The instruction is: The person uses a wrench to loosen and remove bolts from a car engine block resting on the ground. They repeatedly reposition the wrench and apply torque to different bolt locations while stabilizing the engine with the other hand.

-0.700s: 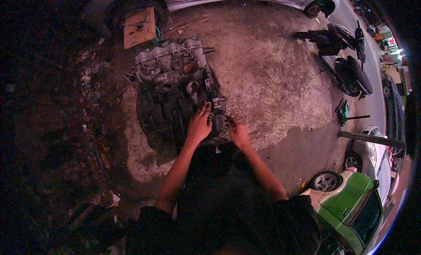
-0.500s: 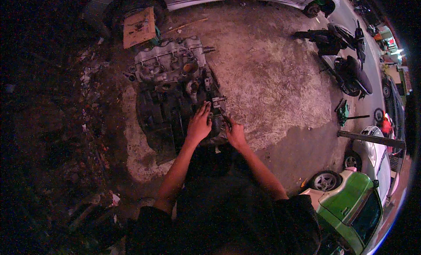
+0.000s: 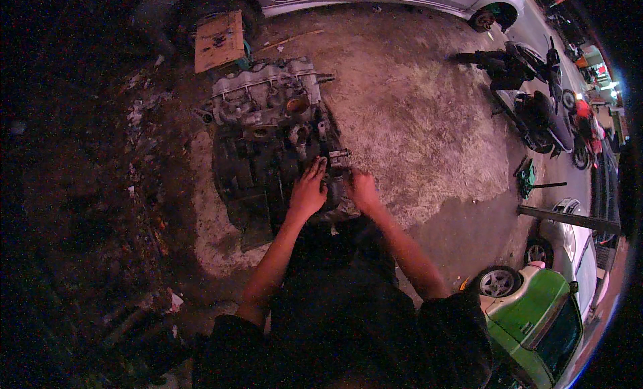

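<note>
Left hand [image 3: 308,191] is lying palm-down on the near end of the engine block [image 3: 268,148], fingers spread and pressing flat against the dark metal rather than wrapping around anything. Right hand [image 3: 362,188] is sitting just beside it to the right, fingers curled in toward the same corner of the block, but it's too dark and small to tell whether they're pinching a part or just resting there.

What matters for placement: the engine is lying on the ground directly ahead of the person, long axis running away from them and leaning a bit to the left, with the lighter grey head end far away and the grimy dark end close. A short bolt or stud [image 3: 338,152] is sticking out to the right, just past the fingertips of both hands, roughly between them. The right hand looks slightly closer to it; the left would have to cross over.

Further out, a cardboard box [image 3: 219,41] is sitting beyond the far end of the engine, a motorcycle [image 3: 529,88] is parked well off to the right, and a green car [image 3: 542,315] is poking in at lower right.
</note>
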A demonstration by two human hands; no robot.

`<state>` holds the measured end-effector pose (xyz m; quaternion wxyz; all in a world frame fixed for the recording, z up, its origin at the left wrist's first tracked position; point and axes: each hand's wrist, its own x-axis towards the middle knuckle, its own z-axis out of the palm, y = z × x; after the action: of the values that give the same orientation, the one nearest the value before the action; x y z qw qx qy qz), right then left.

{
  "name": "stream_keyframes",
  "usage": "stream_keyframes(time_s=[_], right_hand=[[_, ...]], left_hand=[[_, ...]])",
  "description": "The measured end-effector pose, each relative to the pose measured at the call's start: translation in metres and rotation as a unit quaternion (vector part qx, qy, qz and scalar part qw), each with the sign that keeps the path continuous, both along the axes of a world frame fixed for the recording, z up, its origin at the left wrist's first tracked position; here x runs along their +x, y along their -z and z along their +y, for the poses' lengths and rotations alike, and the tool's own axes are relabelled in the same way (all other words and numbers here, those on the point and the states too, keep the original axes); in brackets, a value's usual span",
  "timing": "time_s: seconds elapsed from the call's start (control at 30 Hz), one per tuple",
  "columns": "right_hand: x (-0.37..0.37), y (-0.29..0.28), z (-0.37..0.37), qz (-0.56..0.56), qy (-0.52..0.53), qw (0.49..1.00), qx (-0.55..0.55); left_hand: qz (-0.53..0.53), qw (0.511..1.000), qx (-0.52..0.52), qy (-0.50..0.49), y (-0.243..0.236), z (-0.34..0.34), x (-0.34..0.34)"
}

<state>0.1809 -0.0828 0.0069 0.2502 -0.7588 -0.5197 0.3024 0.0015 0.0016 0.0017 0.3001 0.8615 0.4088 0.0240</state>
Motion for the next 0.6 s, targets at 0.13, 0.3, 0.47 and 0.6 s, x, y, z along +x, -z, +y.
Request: stream_keyframes(time_s=[0.13,0.3,0.47,0.6], right_hand=[[0.008,0.002,0.019,-0.032,-0.010,0.999,0.038],[0.005,-0.001,0.014,-0.032,0.016,0.995,0.092],[0.003,0.005,0.011,-0.052,0.180,0.982,0.025],[0.014,0.031,-0.003,-0.018,0.209,0.975,0.069]], left_hand=[[-0.009,1.000,-0.001,-0.006,0.002,0.000,0.000],[-0.018,1.000,-0.009,-0.006,0.006,0.000,-0.001],[-0.011,1.000,-0.021,-0.007,0.005,0.000,0.000],[-0.002,0.999,-0.035,-0.011,0.000,0.001,0.002]])
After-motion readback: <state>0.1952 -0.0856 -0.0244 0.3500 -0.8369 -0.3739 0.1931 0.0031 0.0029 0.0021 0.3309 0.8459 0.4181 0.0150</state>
